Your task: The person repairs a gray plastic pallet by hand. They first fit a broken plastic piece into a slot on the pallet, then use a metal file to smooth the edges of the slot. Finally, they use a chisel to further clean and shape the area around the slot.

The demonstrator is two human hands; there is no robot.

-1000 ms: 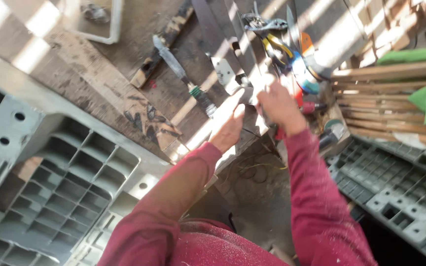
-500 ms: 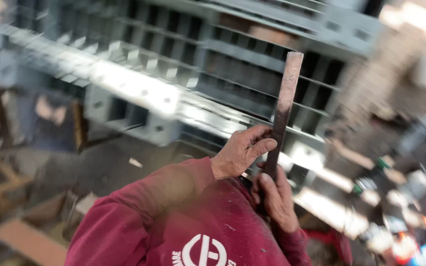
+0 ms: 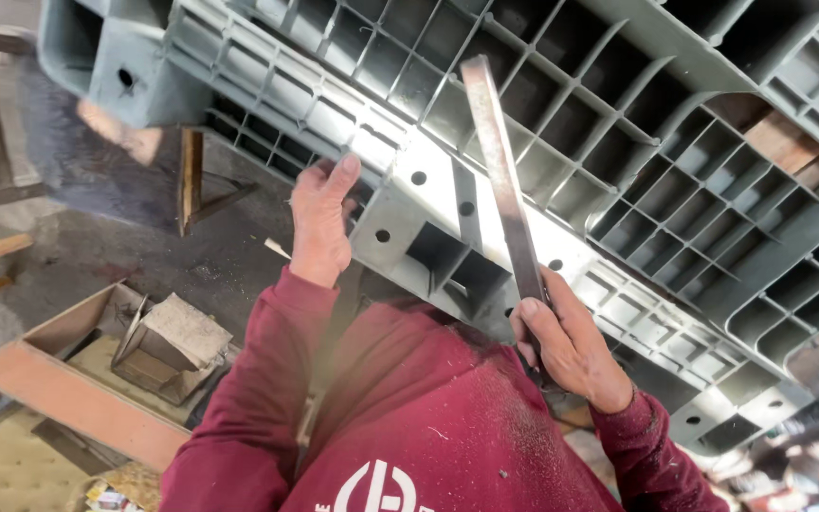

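We see hard sunlight glaring on the grey pallet (image 3: pixel 447 204), deep cell shadows, sharp centre, blurred bottom-right corner.

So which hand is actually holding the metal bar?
The right hand grips the flat metal bar near its lower end. The left hand holds nothing; it rests on the grey plastic pallet edge.

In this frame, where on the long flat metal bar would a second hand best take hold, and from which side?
Probably the bare middle of the metal bar, coming from the open side away from the grey plastic pallet. The right hand already grips its lower end, the strip is thin and flat, so fingers can pinch its two faces. The left hand rests on the pallet's edge.
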